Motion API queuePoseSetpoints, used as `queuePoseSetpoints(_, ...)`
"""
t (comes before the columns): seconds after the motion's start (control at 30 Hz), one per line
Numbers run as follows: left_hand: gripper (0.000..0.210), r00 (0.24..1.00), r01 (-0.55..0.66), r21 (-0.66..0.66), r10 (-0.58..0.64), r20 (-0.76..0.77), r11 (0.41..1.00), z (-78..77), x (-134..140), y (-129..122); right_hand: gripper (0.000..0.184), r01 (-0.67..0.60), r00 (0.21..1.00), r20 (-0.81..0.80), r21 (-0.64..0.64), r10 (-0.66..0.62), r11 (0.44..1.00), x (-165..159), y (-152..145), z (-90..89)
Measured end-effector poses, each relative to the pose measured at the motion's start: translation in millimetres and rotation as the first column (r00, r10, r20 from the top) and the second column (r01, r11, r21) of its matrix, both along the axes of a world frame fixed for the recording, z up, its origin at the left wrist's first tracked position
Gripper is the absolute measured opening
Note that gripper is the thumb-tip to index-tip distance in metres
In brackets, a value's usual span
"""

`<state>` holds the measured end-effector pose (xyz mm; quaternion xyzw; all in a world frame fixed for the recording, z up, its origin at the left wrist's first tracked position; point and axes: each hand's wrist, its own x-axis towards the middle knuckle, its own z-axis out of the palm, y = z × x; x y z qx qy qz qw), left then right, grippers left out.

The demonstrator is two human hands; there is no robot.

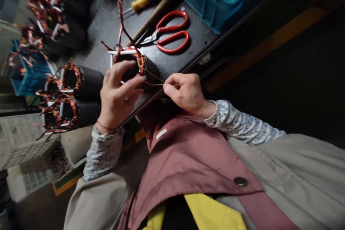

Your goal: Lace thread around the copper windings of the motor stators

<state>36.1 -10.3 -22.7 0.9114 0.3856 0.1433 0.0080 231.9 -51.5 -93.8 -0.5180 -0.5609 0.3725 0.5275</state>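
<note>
A motor stator [151,73] with a dark cylindrical body and copper windings lies on the bench, its open end facing me. Twisted copper leads [120,10] rise from its rim beside white insulating sleeves. My left hand [115,88] grips the stator at that end, its curved fingers spread over the bore and rim. To the right, my right hand [184,91] is closed in a pinch on a thin cord [155,75]. Two strands of this cord run taut from the winding to my fingertips. Part of the bore is hidden behind my left fingers.
Red-handled scissors [172,45], a wooden rod [159,14] and a yellow-handled screwdriver [141,3] lie beyond the stator. A blue crate [212,10] stands at the bench edge. More stators [90,79] are at left, near a blue bin [27,77] and a white basket [24,136].
</note>
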Motion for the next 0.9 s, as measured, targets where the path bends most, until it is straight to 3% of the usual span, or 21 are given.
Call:
queuePoseSetpoints(0.1, 0.016, 0.997, -0.067, -0.008, 0.066, -0.027, 0.998, -14.4, 5.9, 1.1, 0.023, -0.050, 0.998, -0.027, 0.002, 0.050, 0.999, -0.9, -3.3, 0.2)
queuePoseSetpoints(0.23, 0.017, 0.985, -0.136, -0.116, 0.146, 0.088, 0.984, -23.2, 13.5, 2.9, 0.020, -0.164, 0.984, 0.069, 0.007, 0.164, 0.986, -6.0, 0.6, 3.1)
queuePoseSetpoints(0.37, 0.018, 0.979, -0.138, -0.186, 0.163, 0.124, 0.973, -18.1, 12.8, 0.1, 0.024, -0.169, 0.968, 0.195, 0.052, 0.156, 0.984, -11.1, 8.4, 4.8)
queuePoseSetpoints(0.53, 0.042, 0.961, -0.160, -0.188, 0.196, 0.196, 0.969, -5.1, -6.0, -1.0, 0.028, -0.108, 0.923, 0.380, 0.110, 0.059, 0.988, -13.3, 10.0, 0.8)
queuePoseSetpoints(0.7, 0.034, 0.955, -0.180, -0.204, 0.221, 0.197, 0.962, 1.5, -13.3, 2.6, 0.029, -0.152, 0.917, 0.389, 0.140, 0.087, 0.978, -15.3, 6.2, -3.4)
queuePoseSetpoints(0.9, 0.036, 0.986, -0.137, -0.275, 0.158, 0.053, 0.952, 2.1, -9.5, 24.4, 0.025, -0.113, 0.907, 0.415, 0.074, 0.073, 0.991, -30.9, 24.6, 5.5)
